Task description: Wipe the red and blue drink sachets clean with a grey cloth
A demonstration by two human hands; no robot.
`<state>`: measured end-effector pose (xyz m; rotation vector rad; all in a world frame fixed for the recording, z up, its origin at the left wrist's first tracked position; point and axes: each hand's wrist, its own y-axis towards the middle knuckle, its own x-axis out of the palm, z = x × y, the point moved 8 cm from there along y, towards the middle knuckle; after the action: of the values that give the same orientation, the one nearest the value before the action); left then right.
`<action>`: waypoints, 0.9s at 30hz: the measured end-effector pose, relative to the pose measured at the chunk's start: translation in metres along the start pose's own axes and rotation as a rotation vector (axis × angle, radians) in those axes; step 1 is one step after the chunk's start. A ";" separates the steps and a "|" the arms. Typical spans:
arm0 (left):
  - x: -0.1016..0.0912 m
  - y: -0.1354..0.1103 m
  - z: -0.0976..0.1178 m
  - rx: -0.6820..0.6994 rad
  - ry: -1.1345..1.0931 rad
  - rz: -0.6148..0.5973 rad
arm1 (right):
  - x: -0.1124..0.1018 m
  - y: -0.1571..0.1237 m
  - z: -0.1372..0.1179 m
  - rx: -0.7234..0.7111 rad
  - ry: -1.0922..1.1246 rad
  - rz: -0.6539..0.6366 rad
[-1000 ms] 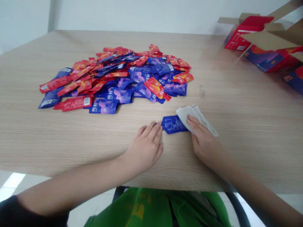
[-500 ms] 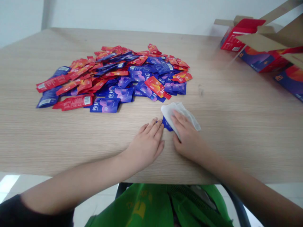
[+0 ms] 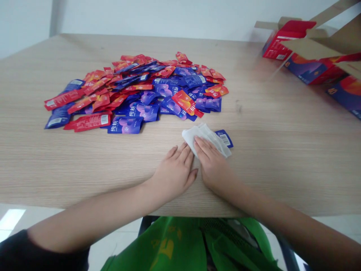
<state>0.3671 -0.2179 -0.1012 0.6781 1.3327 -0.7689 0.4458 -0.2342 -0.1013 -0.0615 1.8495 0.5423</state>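
Note:
A blue sachet (image 3: 225, 139) lies on the table in front of me; its right end with a white barcode label shows, and the rest is under a folded white cloth (image 3: 189, 134). My right hand (image 3: 214, 162) presses the cloth down with its fingers and holds it. My left hand (image 3: 177, 169) lies flat, fingers stretched out, with its fingertips at the left edge of the cloth, where the sachet's left end is covered. Beyond both hands spreads a pile of red and blue sachets (image 3: 146, 90).
At the back right stand several opened cartons: a red one (image 3: 284, 39), a blue and red one (image 3: 310, 69) with raised flaps, and another (image 3: 348, 96) cut off by the frame edge. A pale wall (image 3: 158, 17) rises behind the wooden table (image 3: 70, 162).
My right hand has slid the cloth left across the sachet, towards my left hand. The sachet's right end has come into view and its left part is now covered. My left hand has hardly moved.

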 end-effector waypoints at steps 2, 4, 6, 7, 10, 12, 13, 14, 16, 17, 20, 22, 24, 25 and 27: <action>0.001 0.000 0.000 0.000 0.001 -0.012 | -0.004 -0.003 0.004 0.004 0.001 -0.002; 0.002 0.000 0.001 0.004 0.006 -0.022 | -0.012 -0.011 0.019 0.043 -0.018 0.015; 0.002 0.000 0.001 0.012 0.012 -0.026 | -0.022 -0.021 0.041 0.121 -0.062 0.042; 0.002 0.000 0.001 0.017 0.013 -0.029 | -0.026 -0.026 0.052 0.160 -0.083 0.046; 0.002 0.000 0.000 0.039 0.007 -0.054 | -0.033 -0.038 0.072 0.235 -0.109 0.043; 0.004 0.000 0.000 0.054 -0.003 -0.076 | -0.035 -0.039 0.072 0.243 -0.097 0.052; 0.004 0.000 0.000 0.063 -0.008 -0.080 | -0.034 -0.037 0.067 0.232 -0.088 0.059; 0.005 0.000 0.000 0.069 -0.013 -0.081 | -0.032 -0.034 0.059 0.211 -0.079 0.060; 0.006 0.000 0.001 0.077 -0.020 -0.078 | -0.023 -0.024 0.036 0.137 -0.059 0.030; 0.006 -0.001 0.001 0.079 -0.022 -0.076 | -0.018 -0.020 0.024 0.097 -0.054 0.012; 0.005 -0.001 0.003 0.080 -0.022 -0.074 | -0.006 -0.010 0.000 0.027 -0.079 -0.020; 0.005 -0.001 0.004 0.080 -0.019 -0.071 | -0.005 -0.011 0.000 0.019 -0.107 -0.030; 0.004 -0.002 0.004 0.084 -0.012 -0.065 | -0.007 -0.017 0.013 0.040 -0.132 -0.042; 0.004 -0.002 0.004 0.087 -0.008 -0.062 | -0.011 -0.022 0.024 0.069 -0.150 -0.040; 0.005 -0.002 0.005 0.093 -0.002 -0.061 | -0.021 -0.032 0.050 0.159 -0.196 -0.013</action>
<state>0.3684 -0.2236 -0.1051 0.7124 1.3270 -0.8847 0.5070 -0.2477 -0.1054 0.0832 1.6930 0.3765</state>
